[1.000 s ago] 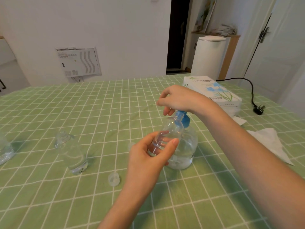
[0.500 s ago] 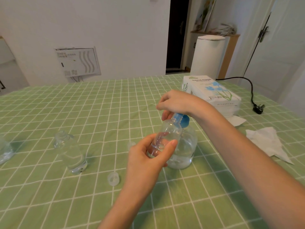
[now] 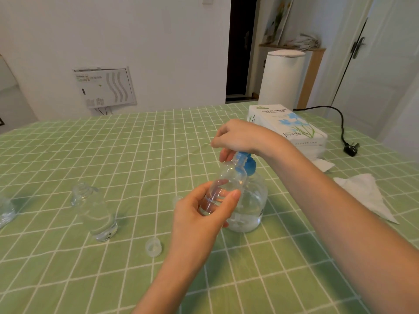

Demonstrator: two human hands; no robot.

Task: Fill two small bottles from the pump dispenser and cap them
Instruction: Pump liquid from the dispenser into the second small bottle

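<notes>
Presently, at the bench (image 3: 68, 279): green checked cloth covers it, all items stand or lie on it.
Left hand (image 3: 199, 214): fingers and thumb curled around the lower body of a small clear bottle (image 3: 223, 189), lifted off the cloth and tilted, its mouth up against the blue spout.
Held bottle contents: a shallow layer of clear liquid near the bottom, behind the fingers.
Right hand (image 3: 240, 138): palm down on top of the blue pump head (image 3: 246, 163), fingers bent loosely over it; whether it is pressing cannot be told.
Pump dispenser (image 3: 249, 207): clear round bottle, upright, just behind the held bottle, partly filled with clear liquid.
Second small bottle (image 3: 94, 211): upright to the left, uncapped, well apart from both hands, some clear liquid in it.
Caps: one clear cap (image 3: 153, 247) lies near the left wrist; another small clear piece (image 3: 176, 199) sits just left of the left-hand fingers, too indistinct to identify.
Far left edge: part of another clear container (image 3: 5, 211), cut off by the frame.
Right side: tissue paper pack (image 3: 288, 130) behind the right wrist; loose white tissue (image 3: 362, 193) beside the forearm.
</notes>
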